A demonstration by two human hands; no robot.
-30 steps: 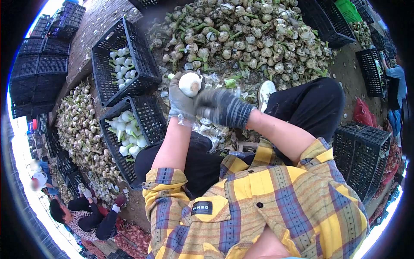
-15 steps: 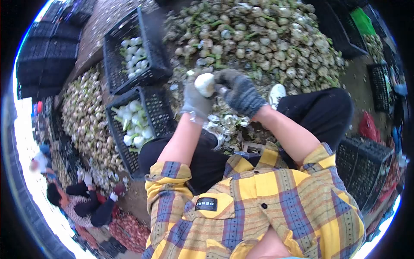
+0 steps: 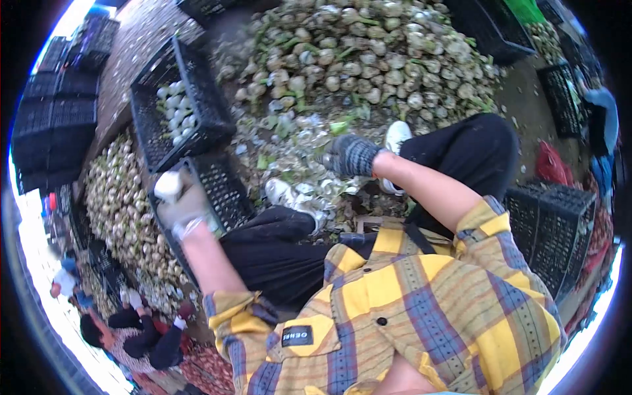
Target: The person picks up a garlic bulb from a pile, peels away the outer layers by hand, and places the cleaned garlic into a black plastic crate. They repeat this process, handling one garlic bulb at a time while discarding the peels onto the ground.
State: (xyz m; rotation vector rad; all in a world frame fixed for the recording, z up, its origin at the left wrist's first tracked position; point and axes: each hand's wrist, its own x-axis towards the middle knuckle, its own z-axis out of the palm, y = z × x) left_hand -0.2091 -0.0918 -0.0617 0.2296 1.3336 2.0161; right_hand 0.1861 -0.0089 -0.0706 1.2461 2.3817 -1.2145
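Note:
A peeled white bulb (image 3: 168,187) is held in the fingers of my left hand (image 3: 186,205), which wears a light glove over the nearer black crate (image 3: 227,192). My arm and hand hide most of that crate's contents. In a grey knitted glove, my right hand (image 3: 352,156) has its fingers curled above the loose peelings (image 3: 306,141) between my feet; what it holds, if anything, is hidden. Beyond them lies a large heap of unpeeled bulbs (image 3: 395,66).
Another black crate (image 3: 214,115) holds several white bulbs. Stacked crates (image 3: 56,125) stand at the far left. A second heap (image 3: 122,204) and a seated person (image 3: 148,339) are at lower left. At right are a black crate (image 3: 550,227), a red bag (image 3: 553,164) and another person (image 3: 600,118).
My left hand has carried the white bulb left, from beside my right hand to over the nearer crate. My right hand has moved slightly down. The view has shifted too.

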